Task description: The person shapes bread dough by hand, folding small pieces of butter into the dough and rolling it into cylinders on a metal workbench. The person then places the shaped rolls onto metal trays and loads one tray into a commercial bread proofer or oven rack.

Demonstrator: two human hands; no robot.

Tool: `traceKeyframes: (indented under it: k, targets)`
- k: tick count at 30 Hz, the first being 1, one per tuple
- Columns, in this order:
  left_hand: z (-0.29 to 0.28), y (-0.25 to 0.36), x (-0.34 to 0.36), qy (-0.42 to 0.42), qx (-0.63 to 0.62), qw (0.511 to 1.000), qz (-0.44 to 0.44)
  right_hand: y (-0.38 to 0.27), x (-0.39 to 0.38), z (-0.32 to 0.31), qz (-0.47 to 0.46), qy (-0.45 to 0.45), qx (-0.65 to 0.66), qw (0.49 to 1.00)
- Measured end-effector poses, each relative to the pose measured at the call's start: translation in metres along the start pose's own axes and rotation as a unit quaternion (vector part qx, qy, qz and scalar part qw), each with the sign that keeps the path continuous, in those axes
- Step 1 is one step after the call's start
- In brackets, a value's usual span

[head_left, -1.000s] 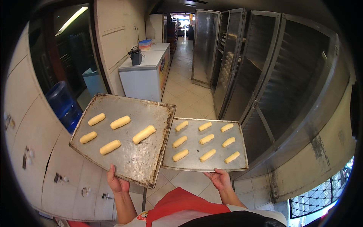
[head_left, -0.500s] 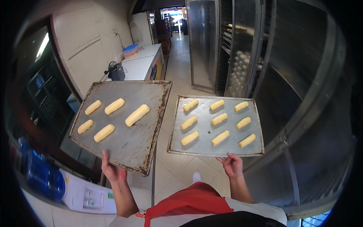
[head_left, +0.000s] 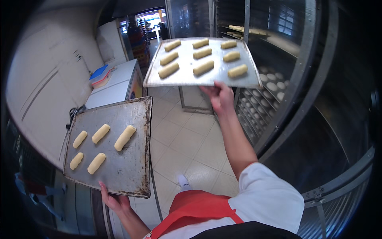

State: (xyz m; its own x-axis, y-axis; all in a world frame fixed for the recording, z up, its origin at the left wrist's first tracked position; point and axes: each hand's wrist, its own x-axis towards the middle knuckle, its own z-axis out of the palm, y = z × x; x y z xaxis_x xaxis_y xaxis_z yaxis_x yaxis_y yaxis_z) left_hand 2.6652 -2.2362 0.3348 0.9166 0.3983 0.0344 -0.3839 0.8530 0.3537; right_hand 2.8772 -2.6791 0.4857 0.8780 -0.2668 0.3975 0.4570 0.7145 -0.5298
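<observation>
With my left hand (head_left: 114, 200) I hold a dark, worn baking tray (head_left: 123, 167) by its near edge, the thumb over the rim and the fingers underneath. Several pale rolled dough pieces (head_left: 125, 138) lie spread over its far part. My right hand (head_left: 221, 96) is raised ahead and grips the near edge of a lighter metal baking tray (head_left: 187, 79). Rows of dough rolls (head_left: 203, 67) rest on that one. The right tray is held higher and farther out than the left. Most of each hand's fingers are hidden under the trays.
At the right stands a tall metal cabinet (head_left: 308, 75) with shelves of round dough pieces (head_left: 272, 86) and long rolls. A glass-panelled door (head_left: 190, 20) hangs ahead. A white chest freezer (head_left: 115, 85) with a blue-lidded container (head_left: 99, 72) is at the left. Tiled floor (head_left: 175, 131) runs between.
My right hand has lifted its tray up and forward, toward the cabinet's shelves. The left tray sits lower and farther left in view. My view has turned to the right.
</observation>
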Motion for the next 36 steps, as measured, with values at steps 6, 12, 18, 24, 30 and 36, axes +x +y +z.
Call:
traceKeyframes:
  k: [6, 12, 18, 24, 30, 36]
  targets:
    - [0.039, -0.116, 0.173, -0.02, 0.067, 0.998, 0.005, 0.036, 0.248, -0.027, -0.092, -0.009, 0.037, 0.995]
    - [0.068, -0.191, 0.298, -0.061, 0.079, 0.995, -0.015, 0.045, 0.417, -0.07, -0.165, 0.059, 0.017, 0.984]
    - [0.085, -0.237, 0.393, -0.122, 0.056, 0.984, -0.12, 0.039, 0.523, -0.093, -0.283, 0.198, 0.003, 0.939]
    - [0.091, -0.267, 0.455, -0.129, 0.079, 0.977, -0.151, -0.059, 0.553, -0.124, -0.35, 0.267, -0.011, 0.898]
    - [0.067, -0.247, 0.494, -0.175, 0.093, 0.948, -0.249, -0.007, 0.425, -0.142, -0.36, 0.295, -0.113, 0.878]
    - [0.062, -0.265, 0.532, -0.199, 0.048, 0.932, -0.299, 0.052, 0.357, -0.1, -0.416, 0.217, -0.112, 0.876]
